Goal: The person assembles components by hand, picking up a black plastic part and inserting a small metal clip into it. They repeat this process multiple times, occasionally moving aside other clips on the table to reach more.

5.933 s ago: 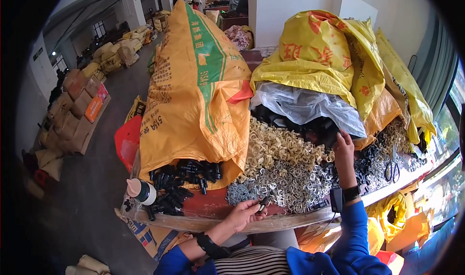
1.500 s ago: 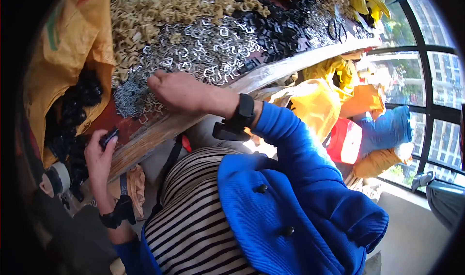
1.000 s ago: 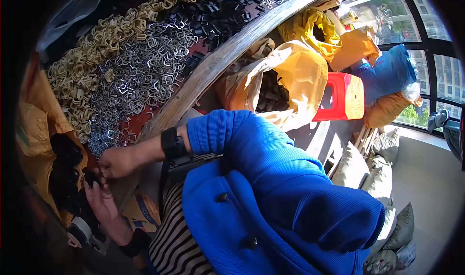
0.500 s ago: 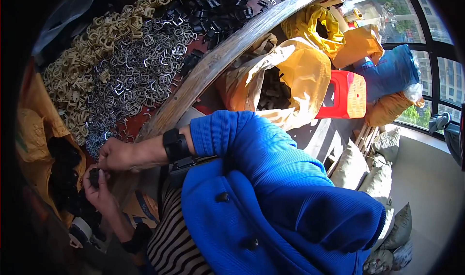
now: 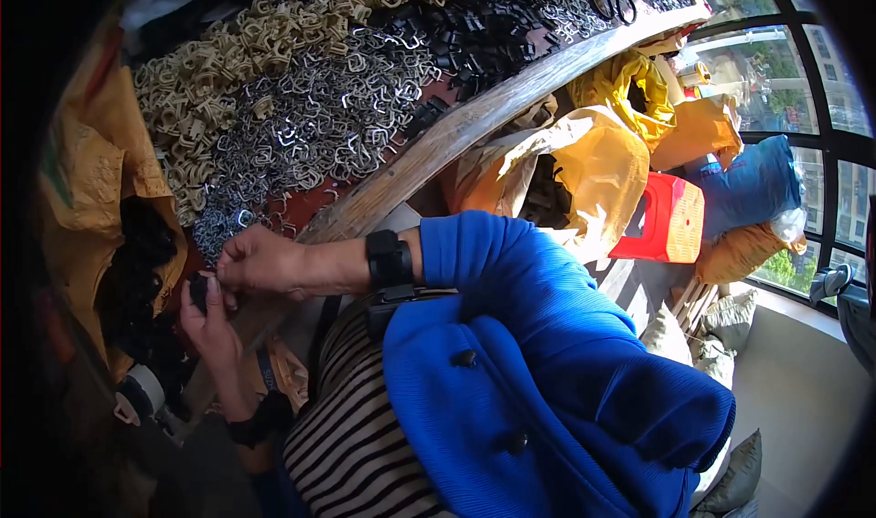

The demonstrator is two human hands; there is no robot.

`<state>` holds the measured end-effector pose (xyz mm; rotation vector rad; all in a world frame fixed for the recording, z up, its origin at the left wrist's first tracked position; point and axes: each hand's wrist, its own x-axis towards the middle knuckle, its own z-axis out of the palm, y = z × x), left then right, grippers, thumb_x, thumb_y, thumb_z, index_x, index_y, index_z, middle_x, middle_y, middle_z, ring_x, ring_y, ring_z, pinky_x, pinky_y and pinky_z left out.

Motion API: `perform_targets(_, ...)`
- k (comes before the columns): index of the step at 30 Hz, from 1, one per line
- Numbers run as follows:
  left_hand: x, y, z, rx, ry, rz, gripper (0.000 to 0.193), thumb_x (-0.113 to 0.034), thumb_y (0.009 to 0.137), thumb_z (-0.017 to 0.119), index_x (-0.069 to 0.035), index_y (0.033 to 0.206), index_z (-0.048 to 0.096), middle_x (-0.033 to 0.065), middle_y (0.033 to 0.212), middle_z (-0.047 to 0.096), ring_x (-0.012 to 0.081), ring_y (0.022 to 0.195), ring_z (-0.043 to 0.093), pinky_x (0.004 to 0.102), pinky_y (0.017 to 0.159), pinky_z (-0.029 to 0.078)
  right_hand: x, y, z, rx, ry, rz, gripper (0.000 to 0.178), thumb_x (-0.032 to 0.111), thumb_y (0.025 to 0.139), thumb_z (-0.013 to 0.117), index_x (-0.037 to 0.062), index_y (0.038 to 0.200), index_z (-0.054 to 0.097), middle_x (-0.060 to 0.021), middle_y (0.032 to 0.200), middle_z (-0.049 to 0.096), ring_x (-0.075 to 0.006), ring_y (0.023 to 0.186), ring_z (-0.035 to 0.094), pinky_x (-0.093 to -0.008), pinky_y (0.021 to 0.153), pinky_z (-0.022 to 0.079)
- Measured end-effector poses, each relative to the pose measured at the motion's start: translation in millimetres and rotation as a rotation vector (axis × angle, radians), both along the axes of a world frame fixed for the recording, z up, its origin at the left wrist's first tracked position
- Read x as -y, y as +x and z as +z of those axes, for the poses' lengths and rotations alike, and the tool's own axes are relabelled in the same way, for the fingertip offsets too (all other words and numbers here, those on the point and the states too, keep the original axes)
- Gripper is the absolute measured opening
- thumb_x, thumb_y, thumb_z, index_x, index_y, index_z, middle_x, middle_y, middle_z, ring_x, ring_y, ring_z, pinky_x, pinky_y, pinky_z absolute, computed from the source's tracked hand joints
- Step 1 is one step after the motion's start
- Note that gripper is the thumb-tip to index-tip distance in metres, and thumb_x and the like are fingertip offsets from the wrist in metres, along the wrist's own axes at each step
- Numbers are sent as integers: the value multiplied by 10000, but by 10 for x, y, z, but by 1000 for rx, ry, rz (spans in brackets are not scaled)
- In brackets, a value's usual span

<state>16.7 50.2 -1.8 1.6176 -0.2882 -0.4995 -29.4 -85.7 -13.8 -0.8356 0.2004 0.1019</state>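
Observation:
My left hand [image 5: 219, 337], the lower of the two, grips a small black plastic piece [image 5: 198, 292] between thumb and fingers. Close above it, my right hand [image 5: 265, 261] is closed with its fingertips pinched together at the piece; whatever they hold is too small to make out. Beyond my hands, bent metal wire loops [image 5: 319, 107] lie heaped on the reddish worktable. Beige plastic buckle parts [image 5: 205, 84] are piled along their far side, and black plastic pieces [image 5: 488, 39] spread farther right.
A wooden beam [image 5: 429, 153] edges the table. An orange-yellow sack [image 5: 607, 167] and a red plastic stool [image 5: 675, 219] stand beyond my right arm. On the left, an open tan sack [image 5: 96, 176] has black contents. Black-handled scissors [image 5: 613, 2] lie at the table's far end.
The view has shifted, so the table and both hands appear farther right. My hands stay together at the black piece, the right fingertips now closer to it.

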Motion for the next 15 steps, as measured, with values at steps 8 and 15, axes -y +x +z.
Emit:
perform_targets(8, 165, -140, 131, -768, -541, -140, 246, -138, 827, 414, -32, 1047, 443, 42, 877, 538, 129, 707, 522, 238, 604, 422, 322, -214, 92, 273, -726, 46, 117, 94, 788, 520, -22, 783, 503, -32, 668, 544, -77, 608, 516, -208, 552, 422)
perform_targets(15, 64, -263, 111, -777, -492, -80, 217, -135, 827, 450, -22, 1010, 478, 47, 882, 547, 125, 734, 536, 233, 629, 447, 331, -251, 246, 554, -1192, -32, 62, 50, 683, 606, 38, 728, 566, -50, 784, 476, -155, 743, 449, -254, 654, 366)
